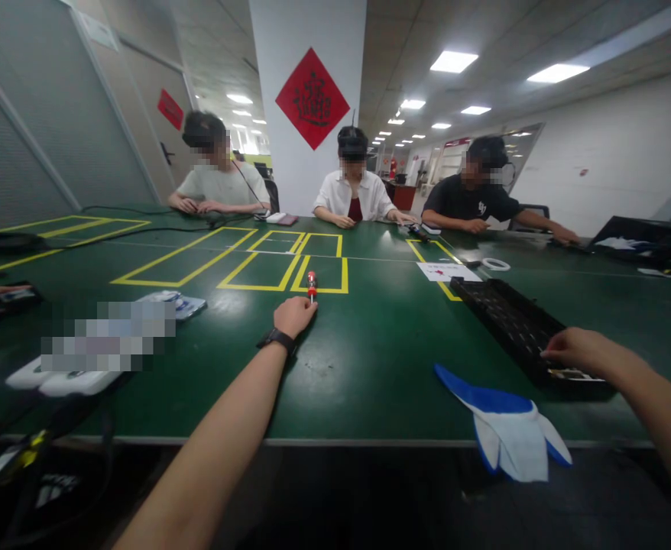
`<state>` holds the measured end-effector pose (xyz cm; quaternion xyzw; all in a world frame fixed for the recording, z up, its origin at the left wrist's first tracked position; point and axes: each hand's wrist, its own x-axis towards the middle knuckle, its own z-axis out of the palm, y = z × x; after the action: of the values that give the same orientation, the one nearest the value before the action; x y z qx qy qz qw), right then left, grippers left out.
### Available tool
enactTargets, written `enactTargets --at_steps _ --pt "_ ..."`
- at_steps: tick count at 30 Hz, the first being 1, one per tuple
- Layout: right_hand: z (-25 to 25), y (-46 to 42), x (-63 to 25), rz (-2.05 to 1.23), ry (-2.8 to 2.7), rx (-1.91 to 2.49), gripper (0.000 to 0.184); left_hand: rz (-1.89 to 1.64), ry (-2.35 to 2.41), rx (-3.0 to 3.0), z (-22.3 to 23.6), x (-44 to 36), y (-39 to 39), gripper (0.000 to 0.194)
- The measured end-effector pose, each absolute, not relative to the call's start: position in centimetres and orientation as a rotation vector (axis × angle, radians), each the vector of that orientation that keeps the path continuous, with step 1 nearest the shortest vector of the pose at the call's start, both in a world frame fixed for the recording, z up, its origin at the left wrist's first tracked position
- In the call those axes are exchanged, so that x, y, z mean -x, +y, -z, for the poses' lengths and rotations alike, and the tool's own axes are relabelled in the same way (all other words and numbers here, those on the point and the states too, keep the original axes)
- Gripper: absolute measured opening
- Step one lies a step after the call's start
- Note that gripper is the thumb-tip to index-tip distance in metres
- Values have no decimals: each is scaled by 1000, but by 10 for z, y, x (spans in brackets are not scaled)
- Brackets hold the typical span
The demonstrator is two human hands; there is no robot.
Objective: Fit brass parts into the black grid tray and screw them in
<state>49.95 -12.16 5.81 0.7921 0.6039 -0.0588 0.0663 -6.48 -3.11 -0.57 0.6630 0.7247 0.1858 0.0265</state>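
My left hand (294, 315) reaches over the green table, fingers closed at the shaft of a screwdriver (312, 285). The screwdriver's red and dark handle points away from me, inside a yellow-taped rectangle. On the right, my right hand (591, 353) is at the near end of a long black case (501, 305) with slots inside. Its fingers are bent and pressed together over the case; whatever is between them is too small or hidden to make out. Small light-coloured pieces (575, 374) lie in the case beneath that hand.
A blue and white glove (510, 420) hangs over the table's near edge. Yellow tape outlines (318, 290) mark the green tabletop (381, 328). Beyond the case are a paper sheet (447, 272) and a white ring (495, 264). Several people sit opposite; another person's hand shows at far left.
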Motion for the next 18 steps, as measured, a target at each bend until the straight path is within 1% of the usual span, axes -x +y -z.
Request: enactTargets --at_steps 1,3,10,15,18 --pt "-58 -126 -492 311 1817 -2335 28 -579 2240 -2051 6 65 -31 46" --pt "-58 -132 -482 434 1786 -2275 29 -581 2247 -2041 5 65 -32 46" --pt "-58 -124 -482 506 1714 -2315 27 -577 2238 -2020 2 64 -34 45" --pt "-61 -125 -474 407 1706 -2303 27 -598 2231 -2049 3 64 -34 45" --pt "-64 -126 -465 499 1657 -2357 23 -582 2241 -2038 3 63 -35 44"
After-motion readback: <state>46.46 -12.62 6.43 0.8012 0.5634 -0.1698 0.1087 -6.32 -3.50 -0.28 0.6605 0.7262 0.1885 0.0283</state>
